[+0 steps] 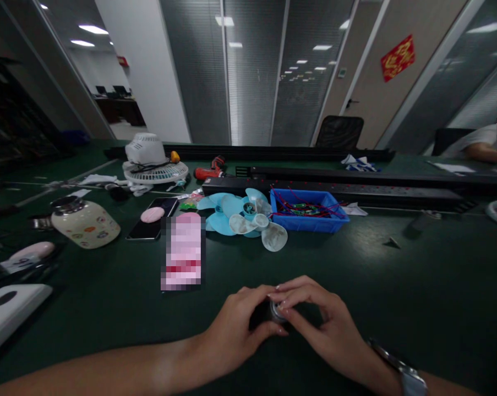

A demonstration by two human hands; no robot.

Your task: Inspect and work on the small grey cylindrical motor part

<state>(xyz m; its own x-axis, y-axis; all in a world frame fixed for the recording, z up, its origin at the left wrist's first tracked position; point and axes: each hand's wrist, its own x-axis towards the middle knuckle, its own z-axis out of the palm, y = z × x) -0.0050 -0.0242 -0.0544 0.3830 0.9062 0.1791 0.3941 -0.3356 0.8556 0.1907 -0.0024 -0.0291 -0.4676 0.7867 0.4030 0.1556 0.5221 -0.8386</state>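
Note:
A small round silver part (275,313) sits between my two hands just above the dark green tabletop; most of it is hidden by the fingers. My left hand (248,316) curls round it from the left, thumb below and fingers above. From the right, the thumb and index finger of my right hand (325,319) pinch at its face. Beyond the hands lie light blue fan blades (227,212) and a translucent whitish fan blade (274,236). Beside them a blue bin (314,224) holds red and black wires and green circuit boards.
At left stand a cream jug (87,224), a phone (149,228) and a pixelated pink item (184,250). Farther back are a white fan (147,151), a red-orange power drill (210,170) and long black rails (334,190). Another person's arm (485,151) rests at far right.

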